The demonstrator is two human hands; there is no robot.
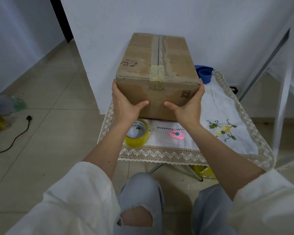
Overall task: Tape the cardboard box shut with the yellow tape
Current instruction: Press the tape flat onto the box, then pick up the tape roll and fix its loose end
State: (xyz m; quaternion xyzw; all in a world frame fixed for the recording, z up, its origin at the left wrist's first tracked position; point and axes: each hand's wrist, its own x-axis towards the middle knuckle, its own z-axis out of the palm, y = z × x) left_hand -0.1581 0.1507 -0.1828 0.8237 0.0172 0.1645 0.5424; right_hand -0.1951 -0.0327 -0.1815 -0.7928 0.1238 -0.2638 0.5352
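The left hand [124, 102] presses flat on the left side of the cardboard box [157, 73], fingers spread wide around the corner, thumb on the near face. The box stands on the desk [227, 102], flaps closed, so the seam faces up for taping. The yellow tape [137, 134] lies just below, within reach, beside a pink cutter [176, 134]. The right hand [189, 106] mirrors the left, steadying the box.

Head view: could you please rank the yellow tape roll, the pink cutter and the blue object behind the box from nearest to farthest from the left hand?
From the left hand:
1. Yellow tape roll, just below its wrist.
2. Pink cutter, farther right on the cloth.
3. Blue object, beyond the box's far right side.
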